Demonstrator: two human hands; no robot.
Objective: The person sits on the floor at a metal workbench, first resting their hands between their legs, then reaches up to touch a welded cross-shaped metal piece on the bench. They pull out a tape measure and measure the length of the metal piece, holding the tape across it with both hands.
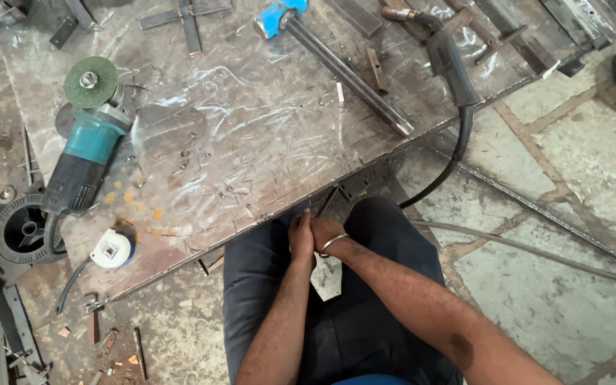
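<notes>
Both hands meet under the steel table (251, 142) edge at six o'clock, left hand (301, 239) and right hand (324, 234) curled, grip contents hidden; grinder (83, 146) at nine o'clock; white tape roll (112, 249) at eight

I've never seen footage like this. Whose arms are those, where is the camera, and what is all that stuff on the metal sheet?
The camera sits on a person's head and looks straight down, so the two bare arms coming up from the bottom are that person's own. There is no machine here. The left hand and the right hand, which wears a metal bangle, are pressed together at the near edge of a scratched steel plate, above the person's dark trousers. Whether they grip anything is hidden. On the plate lie a teal angle grinder with a green disc, a long steel bar with a blue end, a black welding torch with its hose, and a small white tape measure. Metal scraps lie around on the stone floor.
</notes>
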